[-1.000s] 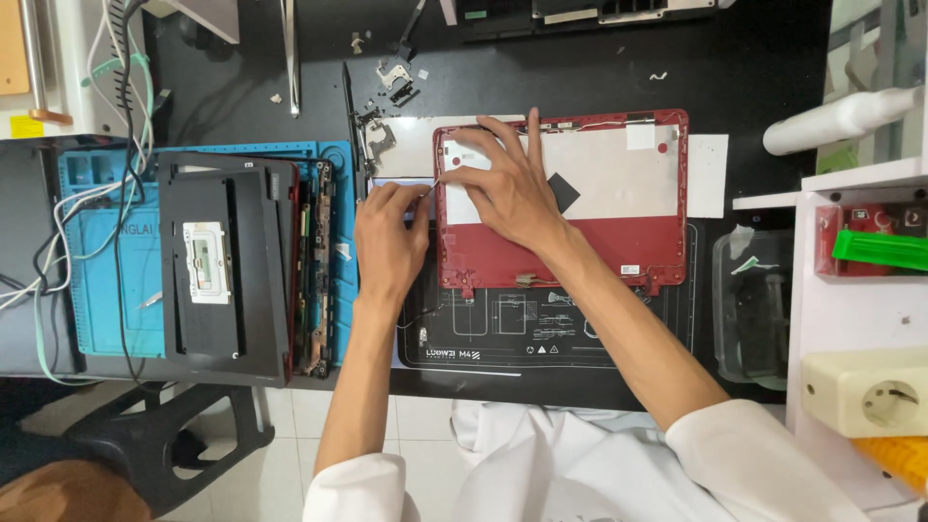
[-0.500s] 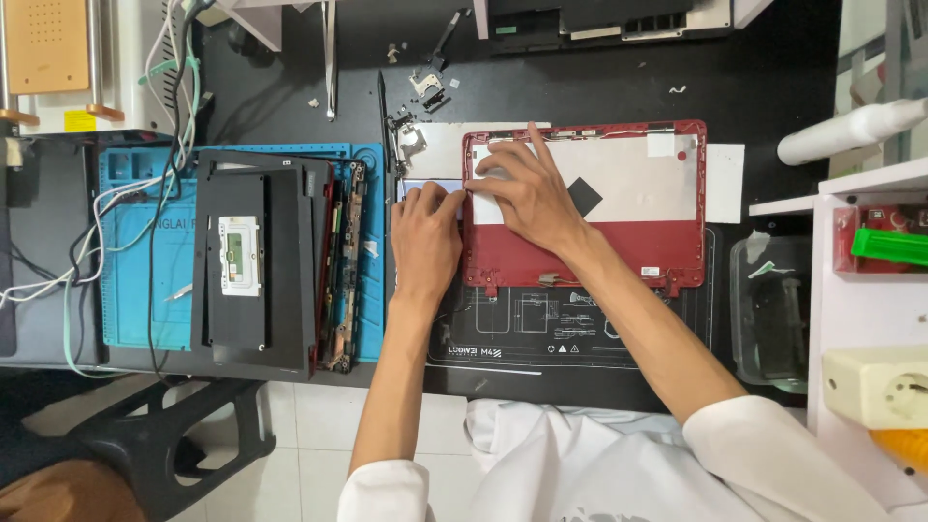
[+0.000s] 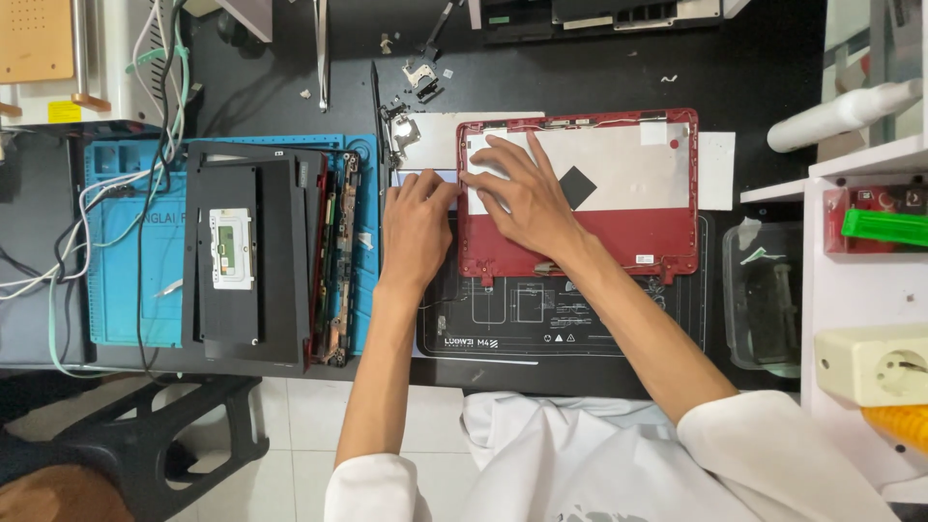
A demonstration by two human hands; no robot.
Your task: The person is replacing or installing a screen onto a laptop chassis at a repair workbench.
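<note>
A red laptop lid shell [image 3: 619,237] lies inside-up on a black work mat [image 3: 580,314], with a silvery inner panel and a small black square patch. My right hand [image 3: 517,198] rests flat on its left part, fingers spread toward the left edge. My left hand [image 3: 416,222] lies just left of the lid, its fingertips on a small pale strip [image 3: 425,178] at the lid's left edge. Neither hand grips anything that I can see.
A black laptop base [image 3: 256,256] with exposed boards lies on a blue mat [image 3: 121,280] at left, cables trailing over it. Loose metal hinges and screws [image 3: 416,82] sit behind the lid. A clear plastic box [image 3: 764,300] and white shelving [image 3: 870,290] stand at right.
The view has shifted slightly and both hands have stayed at the lid's left edge. My right hand's fingers have spread a little further left.
</note>
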